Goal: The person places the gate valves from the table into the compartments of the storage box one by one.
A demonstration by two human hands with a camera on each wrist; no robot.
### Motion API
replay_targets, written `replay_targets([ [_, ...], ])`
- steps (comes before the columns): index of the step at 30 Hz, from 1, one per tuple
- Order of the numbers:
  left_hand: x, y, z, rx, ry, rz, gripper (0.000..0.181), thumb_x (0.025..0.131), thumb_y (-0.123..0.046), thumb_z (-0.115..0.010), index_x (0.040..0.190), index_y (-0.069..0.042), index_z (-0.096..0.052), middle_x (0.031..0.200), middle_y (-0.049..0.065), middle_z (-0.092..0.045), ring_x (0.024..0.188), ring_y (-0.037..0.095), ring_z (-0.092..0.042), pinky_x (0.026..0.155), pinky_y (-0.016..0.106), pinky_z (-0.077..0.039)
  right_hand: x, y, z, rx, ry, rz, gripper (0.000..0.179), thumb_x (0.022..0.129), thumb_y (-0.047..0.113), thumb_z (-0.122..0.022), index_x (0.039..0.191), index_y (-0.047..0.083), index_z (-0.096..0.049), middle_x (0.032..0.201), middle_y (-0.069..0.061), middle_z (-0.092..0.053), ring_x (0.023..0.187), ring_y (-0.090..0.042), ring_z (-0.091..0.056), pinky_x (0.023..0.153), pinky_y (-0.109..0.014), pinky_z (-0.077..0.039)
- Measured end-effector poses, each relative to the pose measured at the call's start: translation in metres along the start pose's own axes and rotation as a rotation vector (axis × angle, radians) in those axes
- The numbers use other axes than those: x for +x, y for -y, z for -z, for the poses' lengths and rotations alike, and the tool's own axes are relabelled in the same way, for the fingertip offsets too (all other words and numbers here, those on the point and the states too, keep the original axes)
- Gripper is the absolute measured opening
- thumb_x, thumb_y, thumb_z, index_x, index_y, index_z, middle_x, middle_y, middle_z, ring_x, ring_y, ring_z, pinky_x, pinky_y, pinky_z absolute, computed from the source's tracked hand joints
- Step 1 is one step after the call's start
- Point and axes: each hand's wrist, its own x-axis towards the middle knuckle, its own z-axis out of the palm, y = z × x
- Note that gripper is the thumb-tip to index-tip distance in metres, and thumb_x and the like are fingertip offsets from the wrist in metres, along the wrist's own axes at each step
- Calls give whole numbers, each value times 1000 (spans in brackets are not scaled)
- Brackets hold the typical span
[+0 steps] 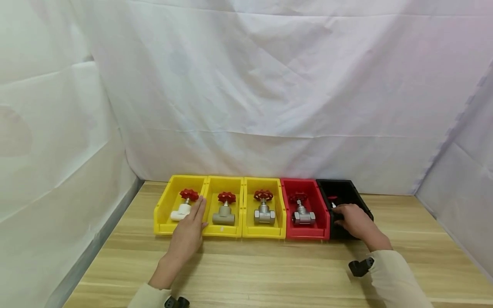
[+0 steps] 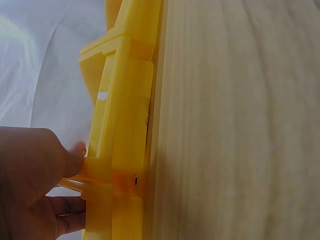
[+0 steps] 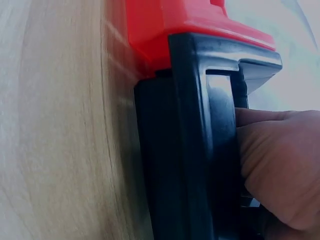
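My right hand [image 1: 355,219] reaches into the black bin [image 3: 187,150] at the right end of the row. Its thumb and fingers are curled round a valve, of which a small red handwheel [image 1: 332,198] and pale stem show; the hand hides the rest. My left hand [image 1: 188,233] lies over the divider between the two leftmost yellow bins, fingers [image 1: 199,208] straight. In the left wrist view, its thumb is on one side of that divider and its other fingers are on the other. Close beside these fingers sits a white valve [image 1: 182,210] with a red handwheel.
The second yellow bin [image 1: 209,231] holds a grey-beige valve [image 1: 224,215]. Metal valves with red handwheels lie in the third yellow bin [image 1: 265,232] and the red bin [image 1: 308,233]. The bins stand side by side on a wooden table [image 1: 262,273], before white cloth [image 1: 246,107].
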Motion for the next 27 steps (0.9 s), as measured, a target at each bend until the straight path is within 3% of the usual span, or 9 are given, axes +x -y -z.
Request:
replay_targets([
  [11, 0, 1, 0, 1, 23, 18, 67, 87, -7, -70, 143, 5, -36, 148, 18, -36, 60, 16, -43, 61, 32, -48, 3, 1, 4, 40, 46, 6, 30, 72, 0, -80, 101, -1, -70, 96, -14, -68, 92, -36, -64, 78, -50, -51],
  [17, 2, 3, 1, -3, 13, 5, 66, 87, -6, -70, 143, 5, -37, 148, 18, -37, 63, 18, -46, 61, 32, -49, -1, 7, 10, 24, 16, 26, 34, 74, 4, -79, 105, -1, -67, 104, -17, -66, 99, -38, -61, 83, -52, -49],
  [23, 1, 6, 7, -64, 47, 47, 67, 88, -10, -70, 144, 2, -36, 150, 16, -34, 87, 31, -61, 69, 38, -54, -15, 25, 28, 8, 8, -33, 40, 83, 15, -74, 119, -1, -63, 119, -28, -58, 108, -47, -54, 87, -57, -45],
  [27, 1, 7, 26, -80, 32, 63, 66, 88, -17, -71, 144, -1, -38, 149, 20, -33, 103, 39, -58, 72, 45, -54, -32, 39, 47, 15, -14, -112, 50, 91, 33, -65, 130, 3, -56, 132, -30, -47, 118, -53, -43, 92, -64, -36],
])
